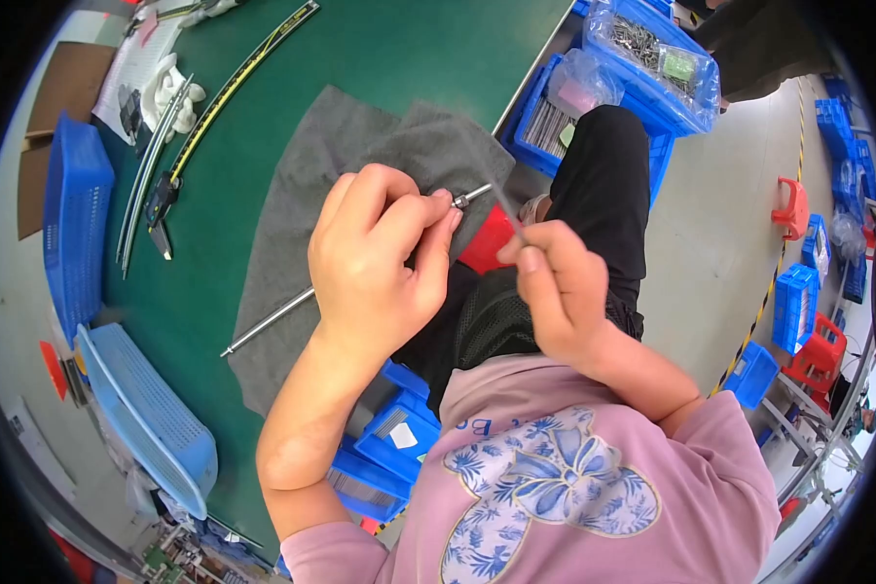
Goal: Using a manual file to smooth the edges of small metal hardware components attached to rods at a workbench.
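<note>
My left hand (375, 263) is closed round a slim metal rod (274, 319), its fingertips pinching near the far end. A small stepped collar shows beside those fingertips, and the rod's other end sticks out below the hand. To the right, my right hand (563, 287) pinches a thin, flat grey strip (508, 206), perhaps a file, smeared by motion. The strip crosses close to the rod's tip; I cannot tell whether they touch. Beneath the left hand lies a grey cloth (297, 204), spread on the green table (234, 127).
Left of the cloth lie a digital caliper (162, 200), several thin metal rods (152, 161) and a white glove (168, 92). Blue baskets (78, 214) line the left edge. Blue bins (652, 58) with metal parts stand at the right, near red stools (790, 209).
</note>
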